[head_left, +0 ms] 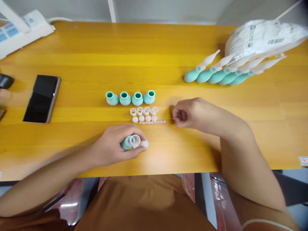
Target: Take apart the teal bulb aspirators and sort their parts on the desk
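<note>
My left hand (113,144) is closed around a teal squeeze bulb (125,143) at the table's front edge. A clear plastic ring (136,140) sits by the bulb's mouth, and a small white domed piece (145,144) is between the thumb and fingertips. To the right, my right hand (192,112) is curled with fingertips pinched together; whatever they hold, if anything, is too small to make out. It is nearest a row of tiny pale discs (158,122). Behind these lie several white domed pieces (141,118), several clear rings (140,111) and several open-mouthed teal bulbs (125,98).
Several teal bulbs with long pale nozzles (218,76) lie side by side at the back right, against a white plastic bag (255,40). A phone (42,99) rests on the left. Behind it stand a white power strip (31,32) and a black object (6,81).
</note>
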Motion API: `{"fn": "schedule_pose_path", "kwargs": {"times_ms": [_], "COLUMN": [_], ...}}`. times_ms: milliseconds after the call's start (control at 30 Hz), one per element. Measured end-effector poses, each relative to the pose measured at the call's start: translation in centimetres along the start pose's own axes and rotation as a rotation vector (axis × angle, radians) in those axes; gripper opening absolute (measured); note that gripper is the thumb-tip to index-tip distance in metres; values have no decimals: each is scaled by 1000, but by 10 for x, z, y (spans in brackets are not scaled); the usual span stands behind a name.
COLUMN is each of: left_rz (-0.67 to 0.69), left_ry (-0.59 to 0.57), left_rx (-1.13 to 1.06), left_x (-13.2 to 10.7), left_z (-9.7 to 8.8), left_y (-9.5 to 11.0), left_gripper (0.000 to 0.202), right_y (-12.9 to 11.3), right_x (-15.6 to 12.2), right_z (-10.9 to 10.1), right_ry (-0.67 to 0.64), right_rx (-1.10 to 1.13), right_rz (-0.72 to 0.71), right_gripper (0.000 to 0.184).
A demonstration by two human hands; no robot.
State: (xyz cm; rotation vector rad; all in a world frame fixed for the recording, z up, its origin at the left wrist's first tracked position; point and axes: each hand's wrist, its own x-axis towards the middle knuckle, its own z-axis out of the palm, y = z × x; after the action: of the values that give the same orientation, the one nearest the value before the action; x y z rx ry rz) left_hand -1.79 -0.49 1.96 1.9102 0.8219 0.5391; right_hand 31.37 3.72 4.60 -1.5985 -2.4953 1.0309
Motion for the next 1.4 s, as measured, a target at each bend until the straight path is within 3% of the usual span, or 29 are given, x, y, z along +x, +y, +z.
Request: {"fn": "schedule_pose_path", "kwargs": {"times_ms": [267, 533, 800, 900, 1033, 1133, 1233, 1400], "left_rz": [-2, -8, -3, -8, -18, 23, 134, 399], "left_ry": [-29, -47, -42, -24, 31, 104, 166, 139], "left_rx": [58, 74, 77, 69, 32, -8, 16, 156], "left_x": [0, 0, 0, 0, 0, 0, 1, 3], "left_z": [1, 1, 1, 0, 0, 0, -1, -1], "left_y": [-1, 0, 0, 0, 1, -1, -5, -9], "left_gripper": [11, 11, 10, 11, 13, 15, 18, 7], "right_y": [-1, -1, 8, 9, 3, -11, -29, -54], "right_x": [9, 9, 7, 7, 7, 7, 7, 5], "right_z": [11, 18, 13, 11, 17, 28, 45, 72], "right_ry": [-25, 31, 14, 61, 245, 275, 185, 124], "right_rx": [93, 76, 142, 149, 213, 413, 649, 851], "right_rz": [-51, -101, -116, -135, -209, -330, -460, -420], "right_gripper": [17, 16, 11, 10, 8, 4, 18, 28]}}
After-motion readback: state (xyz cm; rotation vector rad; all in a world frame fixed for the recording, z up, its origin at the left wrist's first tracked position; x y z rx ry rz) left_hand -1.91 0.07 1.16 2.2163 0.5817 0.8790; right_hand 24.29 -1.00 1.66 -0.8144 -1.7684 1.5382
